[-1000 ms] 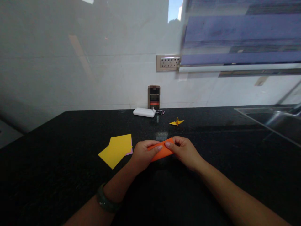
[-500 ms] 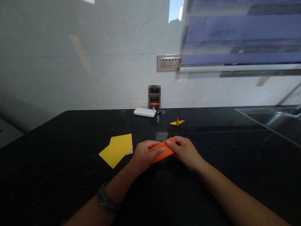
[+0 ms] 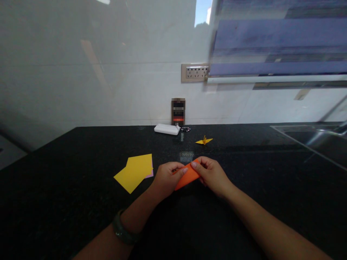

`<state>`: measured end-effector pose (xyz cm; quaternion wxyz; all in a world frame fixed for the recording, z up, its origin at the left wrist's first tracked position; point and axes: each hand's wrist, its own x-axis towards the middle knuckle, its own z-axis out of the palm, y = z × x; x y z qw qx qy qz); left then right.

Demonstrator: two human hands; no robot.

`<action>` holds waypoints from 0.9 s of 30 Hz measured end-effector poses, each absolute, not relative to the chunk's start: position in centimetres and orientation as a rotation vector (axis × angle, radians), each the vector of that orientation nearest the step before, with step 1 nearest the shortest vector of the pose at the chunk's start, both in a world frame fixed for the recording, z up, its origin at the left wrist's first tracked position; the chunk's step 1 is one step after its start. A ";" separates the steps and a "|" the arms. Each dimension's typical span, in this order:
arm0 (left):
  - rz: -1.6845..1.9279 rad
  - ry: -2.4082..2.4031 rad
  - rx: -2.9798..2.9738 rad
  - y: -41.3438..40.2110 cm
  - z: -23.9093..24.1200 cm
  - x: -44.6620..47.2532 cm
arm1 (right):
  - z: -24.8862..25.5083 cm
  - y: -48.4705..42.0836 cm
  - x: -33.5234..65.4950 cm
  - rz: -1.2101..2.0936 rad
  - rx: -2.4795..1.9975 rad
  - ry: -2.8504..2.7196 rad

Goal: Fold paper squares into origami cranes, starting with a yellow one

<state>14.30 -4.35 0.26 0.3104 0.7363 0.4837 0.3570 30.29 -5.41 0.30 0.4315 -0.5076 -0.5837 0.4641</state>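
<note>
A folded orange sheet of paper (image 3: 189, 176) is held between my two hands, tilted up toward the right. My left hand (image 3: 167, 178) pinches its left end, thumb on top and fingers behind. At the upper right corner my right hand (image 3: 213, 174) grips it, the thumb pressed on the face and the other fingers mostly hidden behind. Left of my hands lie yellow paper sheets (image 3: 137, 171), with a pink sheet (image 3: 150, 173) peeking out beneath. A yellow paper crane (image 3: 204, 141) stands farther back, right of centre.
On the dark countertop (image 3: 81, 151), a white oblong device (image 3: 166, 129) with a beaded strap (image 3: 185, 129) lies near the wall. Behind it leans a blurred upright phone-like object (image 3: 178, 111). A sink (image 3: 320, 141) is at the right; a wall socket (image 3: 195, 73) is above.
The orange paper's lower edge has dipped slightly and more of its face shows. My left thumb has shifted a little up and left along it.
</note>
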 end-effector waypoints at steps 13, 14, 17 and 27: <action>0.886 1.258 1.890 -4.5 0.3 14.4 | 0.0 -5.2 30.4 1.134 -1.218 -1.464; 0.876 1.251 1.886 -4.5 0.2 14.4 | -0.1 -5.1 30.5 1.129 -1.209 -1.469; 0.851 1.216 1.877 -4.5 0.2 14.4 | -0.1 -5.1 30.5 1.110 -1.213 -1.500; 0.744 1.095 1.886 -4.5 0.3 13.9 | 0.5 -5.2 30.7 1.082 -1.221 -1.567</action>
